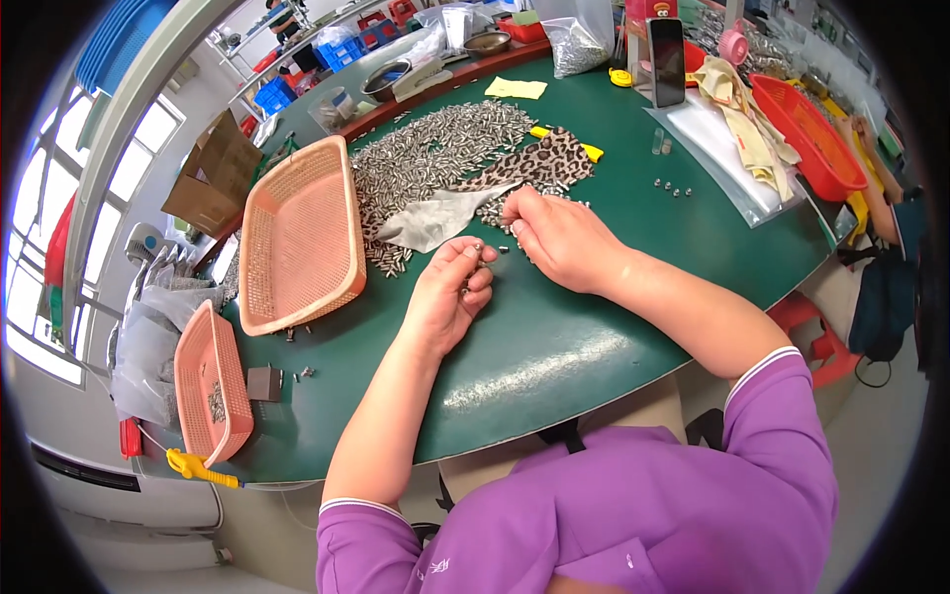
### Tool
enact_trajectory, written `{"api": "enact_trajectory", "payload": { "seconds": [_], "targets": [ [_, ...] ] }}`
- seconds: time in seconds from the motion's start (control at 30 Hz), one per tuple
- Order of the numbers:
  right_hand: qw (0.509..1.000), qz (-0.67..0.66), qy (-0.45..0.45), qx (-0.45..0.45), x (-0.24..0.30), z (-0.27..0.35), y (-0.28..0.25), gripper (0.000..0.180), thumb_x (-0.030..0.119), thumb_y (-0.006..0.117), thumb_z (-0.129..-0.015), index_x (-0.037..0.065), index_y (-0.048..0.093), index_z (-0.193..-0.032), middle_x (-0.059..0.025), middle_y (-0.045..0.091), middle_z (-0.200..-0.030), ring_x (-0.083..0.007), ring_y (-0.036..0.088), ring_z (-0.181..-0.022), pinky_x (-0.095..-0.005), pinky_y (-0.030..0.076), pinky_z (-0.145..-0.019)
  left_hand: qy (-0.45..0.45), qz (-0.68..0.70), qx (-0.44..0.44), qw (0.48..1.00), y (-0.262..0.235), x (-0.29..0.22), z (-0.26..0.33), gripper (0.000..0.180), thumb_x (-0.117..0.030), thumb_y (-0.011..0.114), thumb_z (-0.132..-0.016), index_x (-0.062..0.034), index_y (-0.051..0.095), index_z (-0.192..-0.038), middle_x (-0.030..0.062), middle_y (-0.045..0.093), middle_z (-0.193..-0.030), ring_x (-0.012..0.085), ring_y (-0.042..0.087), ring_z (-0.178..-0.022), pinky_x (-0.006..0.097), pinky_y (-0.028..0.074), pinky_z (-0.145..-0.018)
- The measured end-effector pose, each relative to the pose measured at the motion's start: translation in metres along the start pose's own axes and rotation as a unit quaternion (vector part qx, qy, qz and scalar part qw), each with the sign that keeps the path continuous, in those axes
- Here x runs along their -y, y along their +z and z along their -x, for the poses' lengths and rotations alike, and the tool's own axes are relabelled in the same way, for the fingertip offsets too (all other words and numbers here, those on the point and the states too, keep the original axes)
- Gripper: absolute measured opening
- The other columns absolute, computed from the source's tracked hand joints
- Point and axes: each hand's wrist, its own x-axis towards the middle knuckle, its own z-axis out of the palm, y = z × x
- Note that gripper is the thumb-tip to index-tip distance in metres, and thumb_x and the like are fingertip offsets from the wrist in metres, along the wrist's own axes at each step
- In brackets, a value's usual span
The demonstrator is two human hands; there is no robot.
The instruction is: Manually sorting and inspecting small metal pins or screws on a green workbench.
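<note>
Small metal parts lie between the fingers of my left hand (450, 292), which is curled closed above the green table (554, 342). To its right, my right hand (564, 241) reaches down with fingers pinched at the edge of a small pile of metal parts (492, 211); its fingertips are partly hidden. Beyond both hands spreads a big heap of small silvery cylindrical metal parts (435, 144). A leopard-print cloth (544, 158) and a crumpled greyish-white cloth (435, 220) lie over the heap's near side. One loose part sits on the table between my hands.
Left stand a large pink plastic basket (305, 238), a smaller one (210, 386) and a small dark block (264, 383). At right are an upright phone (668, 61), a cream glove (742, 119) and a red basket (807, 139). Another person's arm (876, 168) shows at the far right.
</note>
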Motion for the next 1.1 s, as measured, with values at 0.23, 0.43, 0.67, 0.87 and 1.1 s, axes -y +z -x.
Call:
{"api": "enact_trajectory", "payload": {
  "seconds": [0.23, 0.43, 0.67, 0.87, 1.1],
  "targets": [
    [0.988, 0.076, -0.131, 0.018, -0.001, 0.001, -0.004, 0.009, 0.015, 0.060, -0.078, 0.010, 0.059, -0.085, -0.0053, 0.059, -0.078, -0.0256, 0.057, -0.076, -0.0371, 0.047, -0.065, 0.022, -0.031, -0.018, 0.999, -0.001, 0.006, 0.001, 0.011, -0.010, 0.051, -0.089, -0.0051, 0.051, -0.099, 0.0050, 0.054, -0.086, 0.0058, 0.039, -0.059, 0.017, 0.032, -0.048],
    [0.987, 0.088, -0.131, 0.022, 0.002, 0.002, -0.005, 0.010, 0.019, 0.060, -0.075, 0.011, 0.059, -0.081, -0.0043, 0.060, -0.076, -0.0247, 0.058, -0.076, -0.0372, 0.047, -0.065, 0.028, -0.033, -0.003, 0.999, -0.006, 0.008, 0.001, 0.011, -0.011, 0.053, -0.089, -0.0046, 0.052, -0.098, 0.0050, 0.054, -0.085, 0.0056, 0.039, -0.059, 0.017, 0.032, -0.048],
    [0.994, 0.067, -0.075, 0.050, 0.001, 0.005, 0.004, 0.010, 0.020, 0.056, -0.078, 0.010, 0.059, -0.081, -0.0062, 0.061, -0.074, -0.0266, 0.059, -0.073, -0.0398, 0.047, -0.065, 0.071, -0.110, -0.059, 0.990, -0.001, 0.014, 0.001, 0.010, -0.010, 0.054, -0.089, -0.0031, 0.052, -0.096, 0.0057, 0.055, -0.082, 0.0055, 0.039, -0.056, 0.017, 0.032, -0.047],
    [0.997, 0.019, -0.038, 0.058, -0.003, 0.004, 0.003, 0.011, 0.022, 0.055, -0.081, 0.011, 0.058, -0.081, -0.0067, 0.061, -0.075, -0.0276, 0.059, -0.074, -0.0409, 0.046, -0.064, 0.051, -0.061, -0.042, 0.996, -0.001, 0.010, 0.001, 0.011, -0.010, 0.055, -0.088, -0.0028, 0.052, -0.096, 0.0060, 0.056, -0.083, 0.0056, 0.039, -0.056, 0.017, 0.032, -0.047],
    [0.992, 0.057, -0.083, 0.070, -0.003, 0.004, 0.001, 0.010, 0.022, 0.055, -0.081, 0.012, 0.057, -0.083, -0.0067, 0.060, -0.073, -0.0287, 0.058, -0.071, -0.0416, 0.046, -0.063, 0.068, -0.150, -0.051, 0.985, -0.001, 0.011, 0.003, 0.011, -0.009, 0.055, -0.088, -0.0029, 0.052, -0.096, 0.0068, 0.057, -0.085, 0.0056, 0.040, -0.056, 0.017, 0.032, -0.048]
  ]
}}
